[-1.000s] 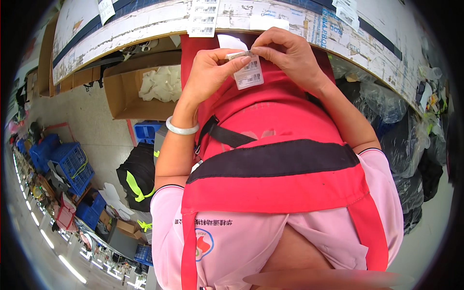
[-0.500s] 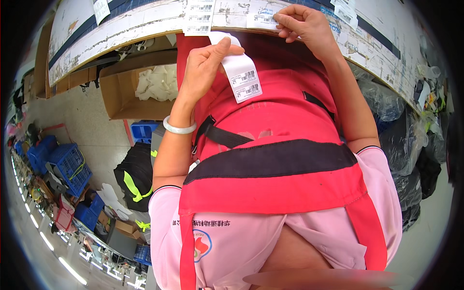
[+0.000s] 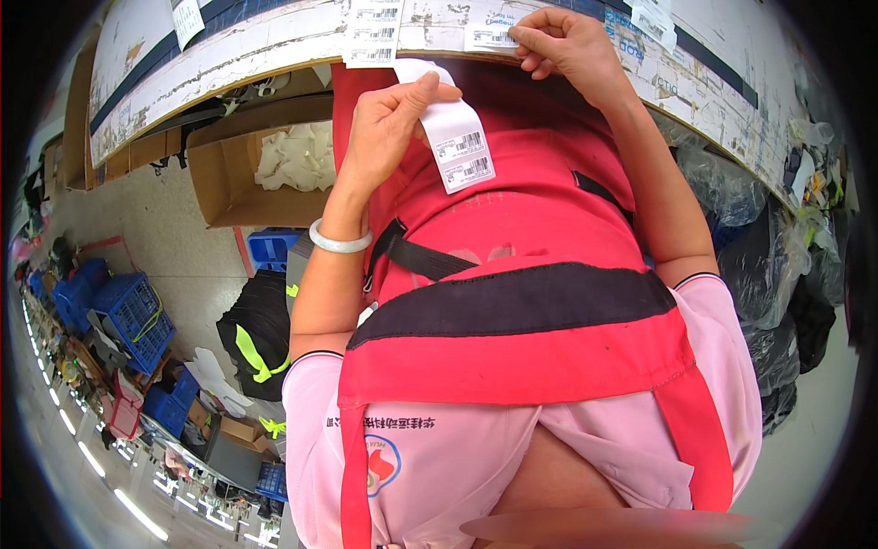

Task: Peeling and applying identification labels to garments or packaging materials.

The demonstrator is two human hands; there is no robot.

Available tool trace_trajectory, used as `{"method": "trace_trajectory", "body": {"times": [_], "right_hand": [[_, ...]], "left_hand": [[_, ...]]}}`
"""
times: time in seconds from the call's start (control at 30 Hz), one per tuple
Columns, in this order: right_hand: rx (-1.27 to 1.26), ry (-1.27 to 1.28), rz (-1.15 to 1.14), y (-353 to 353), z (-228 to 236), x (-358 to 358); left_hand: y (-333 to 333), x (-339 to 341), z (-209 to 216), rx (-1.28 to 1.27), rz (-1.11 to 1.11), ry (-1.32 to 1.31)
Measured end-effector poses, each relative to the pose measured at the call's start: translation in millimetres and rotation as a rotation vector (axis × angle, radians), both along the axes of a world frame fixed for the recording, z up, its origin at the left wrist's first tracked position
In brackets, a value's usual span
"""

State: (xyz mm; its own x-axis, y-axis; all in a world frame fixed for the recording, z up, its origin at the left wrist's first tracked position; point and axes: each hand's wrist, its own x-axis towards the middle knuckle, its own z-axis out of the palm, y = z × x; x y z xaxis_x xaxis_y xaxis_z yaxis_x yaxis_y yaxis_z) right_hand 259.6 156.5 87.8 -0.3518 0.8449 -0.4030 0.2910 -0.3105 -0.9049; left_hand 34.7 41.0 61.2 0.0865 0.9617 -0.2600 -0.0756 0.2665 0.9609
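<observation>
Scuffed table (image 3: 256,48) | label strip (image 3: 459,137): white, bent, barcoded | in left fingers (image 3: 446,93)

Free gap between label strip (image 3: 459,146) and right hand (image 3: 581,57); table edge (image 3: 430,39) beyond.

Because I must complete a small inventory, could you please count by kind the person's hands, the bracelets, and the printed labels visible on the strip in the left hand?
Hands: 2 (left hand, right hand)
Bracelets: 1
Printed labels: 2, on the held strip
Total: 5
</observation>
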Motion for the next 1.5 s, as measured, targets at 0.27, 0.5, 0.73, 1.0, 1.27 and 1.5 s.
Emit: {"method": "trace_trajectory", "body": {"times": [0.27, 0.5, 0.73, 1.0, 1.27, 1.5], "right_hand": [[0.027, -0.046, 0.009, -0.9, 0.1, -2.5], [0.064, -0.138, 0.004, -4.7, 4.5, -9.7], [0.089, -0.167, 0.034, -3.2, 12.8, -8.3], [0.192, -0.014, -0.263, 26.2, 2.0, 65.8], [0.491, -0.853, -0.407, 59.2, -15.9, 151.9], [0.336, -0.247, 0.071, -10.2, 11.0, 49.2]], "left_hand": [[-0.8, 1.0, 0.0, -0.013, -0.01, -0.012], [-0.3, 1.5, -0.6, -0.009, -0.014, -0.013], [0.3, 3.0, -2.5, -0.007, -0.003, 0.005], [-15.4, -6.8, 6.4, -0.053, 0.034, -0.163], [-13.4, -3.4, 24.4, -0.144, -0.094, -0.22], [-15.6, -2.1, 21.4, -0.107, -0.036, -0.122]]}}
